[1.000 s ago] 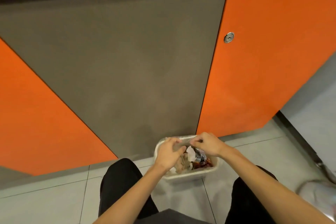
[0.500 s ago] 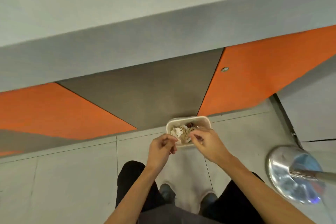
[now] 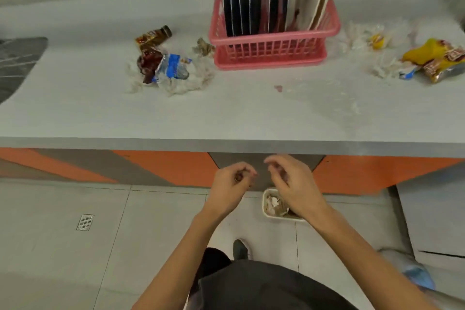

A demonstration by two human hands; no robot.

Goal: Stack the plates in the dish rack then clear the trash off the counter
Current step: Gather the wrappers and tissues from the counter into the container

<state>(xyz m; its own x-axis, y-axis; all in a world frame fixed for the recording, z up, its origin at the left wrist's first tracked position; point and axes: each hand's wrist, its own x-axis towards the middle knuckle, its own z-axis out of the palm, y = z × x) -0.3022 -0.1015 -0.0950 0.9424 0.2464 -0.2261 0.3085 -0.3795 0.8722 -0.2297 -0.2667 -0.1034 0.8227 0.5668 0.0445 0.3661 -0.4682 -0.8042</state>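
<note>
Both loosely curled and seemingly empty, left hand point(image 3: 232, 181) and right hand point(image 3: 289, 181) hover over the near bin point(image 3: 264, 202) (trash point(image 3: 168, 68) waits on the far counter point(image 3: 75, 108))

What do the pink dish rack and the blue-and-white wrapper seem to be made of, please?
The pink slatted dish rack looks like moulded plastic, matte: uniform colour, grid walls. The crumpled blue-and-white wrapper seems glossy foil-lined film: sharp creases, silvery sheen.
</note>
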